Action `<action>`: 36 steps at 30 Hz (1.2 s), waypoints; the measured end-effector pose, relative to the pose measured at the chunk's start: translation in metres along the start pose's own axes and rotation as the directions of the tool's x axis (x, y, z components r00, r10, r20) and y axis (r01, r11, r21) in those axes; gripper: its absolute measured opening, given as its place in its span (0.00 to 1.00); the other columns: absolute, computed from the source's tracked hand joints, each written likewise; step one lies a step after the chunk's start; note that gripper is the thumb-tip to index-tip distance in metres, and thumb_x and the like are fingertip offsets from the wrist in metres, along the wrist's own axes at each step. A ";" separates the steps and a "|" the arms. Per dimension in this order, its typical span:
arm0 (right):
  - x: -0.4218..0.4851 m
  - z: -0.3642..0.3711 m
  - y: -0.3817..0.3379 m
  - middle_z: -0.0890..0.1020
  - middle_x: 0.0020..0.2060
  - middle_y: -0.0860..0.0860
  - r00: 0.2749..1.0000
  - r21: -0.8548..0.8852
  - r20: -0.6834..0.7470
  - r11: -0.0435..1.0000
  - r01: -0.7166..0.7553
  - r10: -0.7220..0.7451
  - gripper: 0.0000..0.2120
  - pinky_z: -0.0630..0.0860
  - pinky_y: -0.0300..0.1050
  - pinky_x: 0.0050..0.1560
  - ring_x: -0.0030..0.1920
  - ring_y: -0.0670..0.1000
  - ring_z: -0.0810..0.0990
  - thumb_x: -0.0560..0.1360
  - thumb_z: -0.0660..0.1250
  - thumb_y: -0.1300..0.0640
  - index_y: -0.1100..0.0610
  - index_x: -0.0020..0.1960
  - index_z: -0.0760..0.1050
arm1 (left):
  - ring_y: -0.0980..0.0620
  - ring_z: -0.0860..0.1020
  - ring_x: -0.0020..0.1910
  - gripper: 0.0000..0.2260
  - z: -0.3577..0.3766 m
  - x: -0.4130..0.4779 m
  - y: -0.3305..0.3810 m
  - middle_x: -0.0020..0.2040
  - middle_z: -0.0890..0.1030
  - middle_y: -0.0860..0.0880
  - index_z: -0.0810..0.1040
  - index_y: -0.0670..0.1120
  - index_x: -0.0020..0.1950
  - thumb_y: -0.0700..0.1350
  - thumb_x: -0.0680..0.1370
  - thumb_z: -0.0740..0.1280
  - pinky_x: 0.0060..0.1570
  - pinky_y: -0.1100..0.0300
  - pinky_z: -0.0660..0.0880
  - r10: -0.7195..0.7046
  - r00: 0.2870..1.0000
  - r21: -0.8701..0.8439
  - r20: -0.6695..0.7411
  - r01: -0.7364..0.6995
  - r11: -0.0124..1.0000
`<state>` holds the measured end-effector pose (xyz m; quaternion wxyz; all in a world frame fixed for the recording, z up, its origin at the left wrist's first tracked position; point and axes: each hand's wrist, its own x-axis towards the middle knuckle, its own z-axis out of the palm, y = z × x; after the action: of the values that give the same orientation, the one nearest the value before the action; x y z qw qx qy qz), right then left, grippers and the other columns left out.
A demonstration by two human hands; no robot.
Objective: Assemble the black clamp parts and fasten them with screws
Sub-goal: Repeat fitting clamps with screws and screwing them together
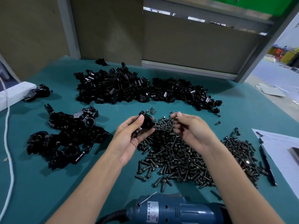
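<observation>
Fingers (140, 119) of the left hand (129, 139) are curled round a black clamp (147, 123), held above the screw pile (178, 152) on the teal counter (113, 110). A screw (175, 118) is pinched between thumb and forefinger of the right hand (192, 130), near the clamp.

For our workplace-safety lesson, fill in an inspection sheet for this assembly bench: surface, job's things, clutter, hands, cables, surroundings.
Surface: green mat, much of it under parts.
Job's things: loose clamp parts heaped far side; clamp assemblies left; screws centre-right; blue electric driver at near edge.
Clutter: pen and lined paper at right.
Hands: left hand grips a black clamp; right hand pinches what looks like a screw.
Cables: white cable beside a white power strip, left; driver's black cord.
Surroundings: brown panels behind; littered floor at right.
</observation>
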<state>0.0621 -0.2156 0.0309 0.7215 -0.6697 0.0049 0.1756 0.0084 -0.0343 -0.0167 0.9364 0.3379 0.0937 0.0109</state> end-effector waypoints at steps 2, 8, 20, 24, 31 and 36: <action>0.000 0.017 0.004 0.79 0.37 0.50 0.999 -0.020 -0.007 0.999 0.040 -0.040 0.09 0.76 0.39 0.40 0.37 0.45 0.74 0.80 0.63 0.61 0.61 0.47 0.82 | 0.42 0.83 0.54 0.18 0.000 0.000 0.000 0.56 0.83 0.37 0.76 0.35 0.57 0.43 0.71 0.70 0.46 0.56 0.82 -0.007 1.000 -0.013 0.004 0.007 1.000; -0.004 0.043 0.016 0.86 0.43 0.46 0.856 -0.564 0.018 0.701 0.436 -0.517 0.06 0.77 0.33 0.51 0.44 0.40 0.83 0.74 0.73 0.62 0.54 0.49 0.86 | 0.45 0.84 0.51 0.16 0.000 -0.001 -0.001 0.51 0.85 0.39 0.78 0.36 0.56 0.43 0.71 0.70 0.43 0.59 0.82 -0.018 1.000 -0.113 -0.001 0.018 0.993; -0.005 0.041 0.018 0.84 0.34 0.42 0.721 -0.636 0.003 0.555 0.536 -0.693 0.04 0.78 0.34 0.41 0.38 0.41 0.83 0.73 0.74 0.59 0.53 0.46 0.81 | 0.43 0.83 0.56 0.14 0.000 -0.002 0.000 0.56 0.83 0.38 0.78 0.38 0.55 0.44 0.72 0.70 0.47 0.59 0.81 -0.012 0.999 -0.073 0.053 0.016 0.997; 0.001 0.040 0.020 0.83 0.35 0.43 0.784 -0.549 -0.023 0.664 0.509 -0.620 0.07 0.78 0.36 0.44 0.40 0.41 0.83 0.72 0.76 0.59 0.50 0.41 0.78 | 0.45 0.83 0.55 0.14 -0.001 -0.002 0.000 0.54 0.84 0.38 0.76 0.37 0.54 0.43 0.72 0.70 0.47 0.58 0.81 0.000 0.998 -0.065 0.062 0.004 0.998; 0.003 0.036 0.024 0.85 0.38 0.50 0.831 -0.403 -0.030 0.768 0.498 -0.555 0.06 0.81 0.49 0.50 0.42 0.48 0.84 0.72 0.75 0.59 0.54 0.40 0.78 | 0.44 0.83 0.55 0.15 0.001 -0.001 -0.001 0.55 0.83 0.38 0.76 0.35 0.56 0.41 0.72 0.69 0.47 0.58 0.81 0.007 0.997 -0.056 0.071 -0.003 0.998; 0.005 0.039 0.027 0.84 0.37 0.50 0.815 -0.444 0.033 0.722 0.531 -0.579 0.06 0.80 0.51 0.48 0.41 0.50 0.82 0.73 0.75 0.60 0.56 0.40 0.78 | 0.46 0.84 0.53 0.12 -0.002 -0.001 0.000 0.52 0.84 0.40 0.77 0.37 0.53 0.42 0.72 0.69 0.47 0.58 0.81 0.009 0.995 -0.076 0.095 -0.001 0.997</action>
<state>0.0508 -0.1759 0.0079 0.5718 -0.7917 -0.1963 -0.0884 0.0073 -0.0333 -0.0180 0.9519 0.3027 0.0474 0.0005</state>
